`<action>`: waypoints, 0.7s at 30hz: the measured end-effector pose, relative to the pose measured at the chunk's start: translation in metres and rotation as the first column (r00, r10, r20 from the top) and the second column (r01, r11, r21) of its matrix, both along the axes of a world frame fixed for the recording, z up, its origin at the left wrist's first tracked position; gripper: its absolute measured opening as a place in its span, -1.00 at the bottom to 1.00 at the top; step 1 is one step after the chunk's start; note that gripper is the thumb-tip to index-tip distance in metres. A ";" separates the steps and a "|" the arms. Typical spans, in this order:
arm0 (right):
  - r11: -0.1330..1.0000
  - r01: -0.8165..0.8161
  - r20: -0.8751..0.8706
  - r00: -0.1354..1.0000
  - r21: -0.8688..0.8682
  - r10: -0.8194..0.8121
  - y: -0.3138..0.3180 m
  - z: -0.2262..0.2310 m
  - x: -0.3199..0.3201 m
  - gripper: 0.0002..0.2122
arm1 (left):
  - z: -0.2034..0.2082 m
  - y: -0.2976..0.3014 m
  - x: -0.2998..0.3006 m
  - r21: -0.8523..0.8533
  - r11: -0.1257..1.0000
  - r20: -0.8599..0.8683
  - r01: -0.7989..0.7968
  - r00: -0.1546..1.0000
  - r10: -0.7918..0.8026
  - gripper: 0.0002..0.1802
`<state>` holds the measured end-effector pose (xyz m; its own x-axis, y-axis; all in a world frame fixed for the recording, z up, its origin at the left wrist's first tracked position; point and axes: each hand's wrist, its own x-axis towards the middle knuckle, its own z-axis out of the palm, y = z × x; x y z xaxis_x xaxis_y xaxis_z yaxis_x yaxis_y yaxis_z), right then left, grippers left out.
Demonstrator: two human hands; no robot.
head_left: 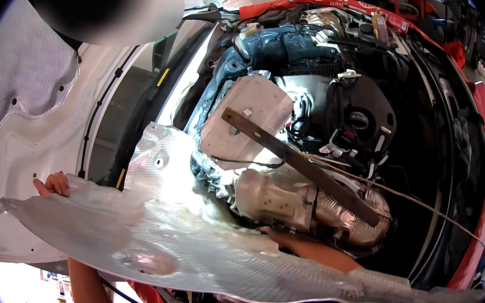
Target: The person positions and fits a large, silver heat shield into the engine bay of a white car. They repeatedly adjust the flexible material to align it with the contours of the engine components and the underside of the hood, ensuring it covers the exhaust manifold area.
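Support the metal sheet evenly, left hand curled closed over its edge; right hand part-hidden, finger hold impossible to tell.

Metal sheet: thin, silvery, finely textured
Outline: long, wavy-edged, a broad flap jutting forward left of centre
Surface: crinkled, glaring white in places
Pose: stretched left to right
Position: across the engine bay's near side
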<state>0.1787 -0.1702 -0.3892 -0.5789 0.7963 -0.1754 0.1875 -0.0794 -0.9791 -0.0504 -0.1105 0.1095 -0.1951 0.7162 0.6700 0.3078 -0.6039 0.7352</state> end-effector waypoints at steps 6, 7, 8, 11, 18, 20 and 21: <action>0.991 0.080 0.083 0.993 0.111 -0.090 -0.023 0.025 0.038 -0.55 | -0.003 -0.020 0.028 0.018 1.000 -0.093 0.002 0.996 -0.001 -0.30; 0.985 0.097 0.109 0.987 0.146 -0.114 -0.029 0.032 0.046 -0.55 | -0.003 -0.024 0.032 0.024 0.999 -0.134 -0.032 0.990 0.035 -0.29; 0.977 0.113 0.150 0.979 0.180 -0.141 -0.041 0.042 0.059 -0.55 | -0.005 -0.026 0.035 0.027 0.998 -0.166 -0.064 0.984 0.068 -0.29; 0.952 0.087 0.275 0.946 0.292 -0.171 -0.091 0.074 0.099 -0.55 | -0.018 -0.022 0.045 0.048 0.999 -0.053 -0.024 0.998 0.026 -0.27; 0.840 0.405 -0.234 0.911 0.360 -0.339 -0.246 0.282 0.204 -0.66 | -0.029 -0.034 0.060 0.131 0.990 -0.174 -0.051 0.982 0.074 -0.26; 0.455 0.543 -0.121 0.725 0.706 -0.678 -0.259 0.297 0.228 -0.59 | -0.035 -0.038 0.076 0.112 0.993 -0.153 -0.021 0.988 0.038 -0.26; 0.313 0.501 -0.057 0.593 0.807 -0.803 -0.260 0.302 0.237 -0.54 | -0.038 -0.039 0.085 0.106 0.994 -0.150 -0.012 0.988 0.028 -0.26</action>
